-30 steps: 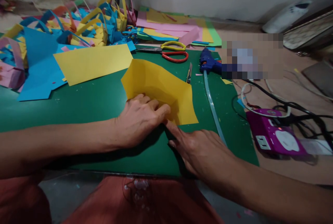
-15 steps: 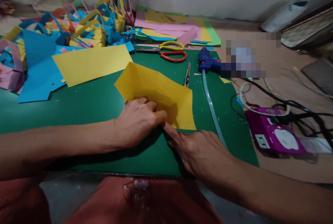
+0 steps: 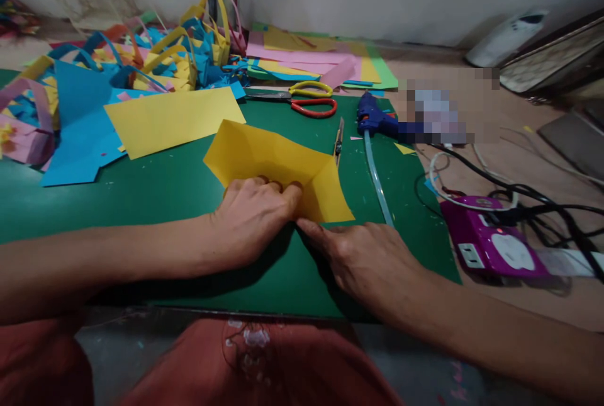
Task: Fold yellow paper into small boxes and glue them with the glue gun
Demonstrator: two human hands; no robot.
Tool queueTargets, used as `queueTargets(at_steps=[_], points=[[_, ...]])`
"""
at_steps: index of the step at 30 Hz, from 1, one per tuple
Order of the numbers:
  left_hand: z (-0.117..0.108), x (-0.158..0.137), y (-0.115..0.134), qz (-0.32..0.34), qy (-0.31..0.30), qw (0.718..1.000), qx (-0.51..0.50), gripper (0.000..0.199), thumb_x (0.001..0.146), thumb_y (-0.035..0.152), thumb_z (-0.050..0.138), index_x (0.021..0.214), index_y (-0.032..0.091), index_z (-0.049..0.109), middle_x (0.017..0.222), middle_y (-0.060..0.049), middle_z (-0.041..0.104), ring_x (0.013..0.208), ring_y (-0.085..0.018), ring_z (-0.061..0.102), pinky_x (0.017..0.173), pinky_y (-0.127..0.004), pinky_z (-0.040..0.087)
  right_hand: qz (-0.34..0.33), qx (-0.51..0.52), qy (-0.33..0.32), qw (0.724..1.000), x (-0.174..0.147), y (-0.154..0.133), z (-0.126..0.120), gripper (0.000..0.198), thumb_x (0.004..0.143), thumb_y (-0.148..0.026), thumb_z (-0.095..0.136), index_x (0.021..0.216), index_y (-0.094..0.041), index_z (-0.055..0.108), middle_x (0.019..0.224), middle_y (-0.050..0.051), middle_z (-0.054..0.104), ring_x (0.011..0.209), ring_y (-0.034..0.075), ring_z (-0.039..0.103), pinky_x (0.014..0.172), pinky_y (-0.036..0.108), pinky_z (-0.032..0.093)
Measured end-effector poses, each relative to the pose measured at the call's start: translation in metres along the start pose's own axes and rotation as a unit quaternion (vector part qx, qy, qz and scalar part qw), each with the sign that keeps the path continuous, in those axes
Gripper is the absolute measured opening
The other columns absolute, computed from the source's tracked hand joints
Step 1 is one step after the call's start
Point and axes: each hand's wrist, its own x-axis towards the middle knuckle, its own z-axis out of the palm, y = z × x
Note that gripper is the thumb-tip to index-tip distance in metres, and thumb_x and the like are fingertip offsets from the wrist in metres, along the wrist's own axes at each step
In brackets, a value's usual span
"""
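Note:
A creased yellow paper sheet (image 3: 268, 154) stands partly folded up on the green mat (image 3: 155, 204), its far and right sides raised. My left hand (image 3: 262, 211) is closed on its near edge, fingertips hidden inside the fold. My right hand (image 3: 353, 248) lies low on the mat at the near right of the paper, with its index finger stretched to the paper's near edge, close to my left thumb. The other right fingers are curled under and mostly hidden. Behind the paper's right side lies a box cutter (image 3: 338, 140).
Scissors (image 3: 311, 99), a blue glue gun (image 3: 370, 118) with a long glue stick, and a flat yellow sheet (image 3: 177, 119) lie behind. Paper baskets (image 3: 174, 56) crowd the back left. A purple power strip (image 3: 491, 236) with tangled cords sits right.
The paper's right side has tilted inward and its near right corner has shifted slightly away from me. Both hands keep nearly the same place; the view has shifted a little.

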Motion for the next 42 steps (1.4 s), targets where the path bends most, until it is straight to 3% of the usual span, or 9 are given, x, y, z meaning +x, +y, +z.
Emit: queueTargets(at_steps=[5,9,13,20,28,42], points=[[0.005,0.003,-0.005,-0.005,0.013,1.0,-0.009,0.015,0.081,0.019,0.05,0.095,0.016,0.054,0.075,-0.007,0.068,0.069,-0.026,0.065,0.05,-0.029,0.042,0.014,0.037,0.01,0.999,0.0,-0.003,0.003,0.052,0.078,-0.015,0.048,0.128,-0.028,0.045,0.062,0.002,0.067,0.051,0.015,0.059,0.043,0.028,0.009],[0.007,0.002,-0.007,-0.007,0.027,0.999,-0.016,0.02,0.077,0.016,0.051,0.097,0.016,0.053,0.075,-0.007,0.068,0.068,-0.025,0.065,0.049,-0.027,0.041,0.023,0.128,0.032,0.991,0.0,-0.004,0.005,0.042,0.084,-0.025,0.042,0.125,-0.025,0.048,0.067,0.003,0.068,0.054,0.015,0.059,0.044,0.026,0.018],[0.008,0.002,-0.008,-0.014,0.027,0.999,-0.019,0.023,0.077,0.015,0.05,0.1,0.015,0.053,0.073,-0.007,0.067,0.067,-0.024,0.065,0.049,-0.026,0.04,0.021,0.176,0.04,0.983,0.0,-0.004,0.007,0.042,0.084,-0.023,0.043,0.125,-0.022,0.048,0.071,0.005,0.069,0.056,0.015,0.06,0.046,0.025,0.026],[0.009,0.004,-0.009,-0.005,0.022,0.999,-0.034,0.021,0.077,0.015,0.049,0.097,0.016,0.054,0.073,-0.006,0.068,0.069,-0.023,0.066,0.051,-0.025,0.04,0.021,0.171,0.048,0.984,0.001,-0.005,0.015,0.043,0.084,-0.025,0.044,0.127,-0.026,0.048,0.074,0.005,0.07,0.059,0.017,0.062,0.048,0.025,0.03],[0.013,0.004,-0.011,-0.005,0.038,0.999,-0.024,0.019,0.077,0.015,0.047,0.095,0.016,0.054,0.069,-0.005,0.067,0.063,-0.02,0.064,0.048,-0.024,0.038,0.021,0.132,0.068,0.989,0.001,-0.006,0.017,0.043,0.083,-0.026,0.046,0.126,-0.025,0.048,0.068,0.004,0.07,0.052,0.016,0.061,0.045,0.025,0.024],[0.017,0.001,-0.015,-0.003,0.073,0.995,-0.065,0.021,0.077,0.017,0.05,0.097,0.018,0.057,0.068,-0.004,0.065,0.062,-0.02,0.062,0.051,-0.026,0.04,0.016,0.15,0.08,0.985,0.001,-0.005,0.022,0.045,0.084,-0.027,0.044,0.128,-0.026,0.046,0.067,0.003,0.069,0.049,0.014,0.058,0.045,0.025,0.024]])
